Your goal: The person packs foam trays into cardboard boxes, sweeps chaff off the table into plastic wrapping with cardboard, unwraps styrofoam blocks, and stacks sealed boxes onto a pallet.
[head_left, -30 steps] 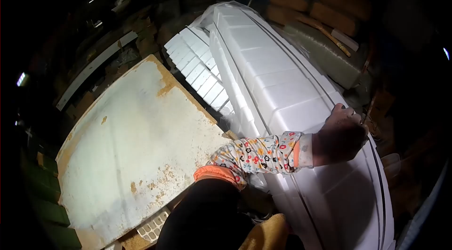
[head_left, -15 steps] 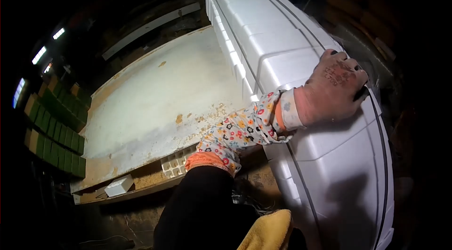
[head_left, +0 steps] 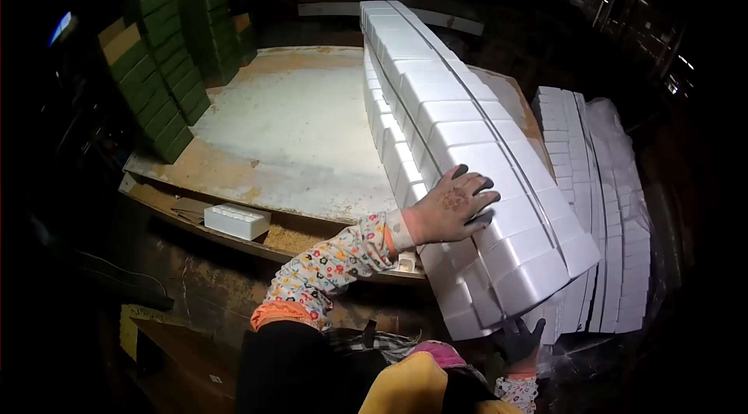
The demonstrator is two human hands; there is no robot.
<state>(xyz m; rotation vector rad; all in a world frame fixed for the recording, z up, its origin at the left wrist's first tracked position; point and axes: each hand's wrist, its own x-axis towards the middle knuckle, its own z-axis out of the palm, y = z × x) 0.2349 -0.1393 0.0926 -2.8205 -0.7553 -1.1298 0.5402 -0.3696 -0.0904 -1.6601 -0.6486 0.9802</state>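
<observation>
A long strapped bundle of white foam boxes [head_left: 460, 126] lies slantwise over the right part of the table, its near end jutting past the front edge. My gloved left hand [head_left: 456, 205] rests on the side and top of the bundle near that end, fingers spread and dark-tipped. Below the near end is my gloved right hand [head_left: 520, 344], fingers apart at the bundle's lower edge; whether it bears any weight cannot be seen. Dark straps run along the bundle's length.
The worn pale tabletop [head_left: 312, 126] has a front shelf holding a small white foam box [head_left: 237, 221]. Tall stacks of green boxes [head_left: 160, 63] stand at the left. More strapped white boxes [head_left: 596, 219] stand at the right, partly under clear plastic. A cardboard box [head_left: 175, 359] is at lower left.
My left hand has moved from the bundle's far edge to its near side, its curled fingers now spread. My right hand has come into view below the bundle's end. The view has shifted.
</observation>
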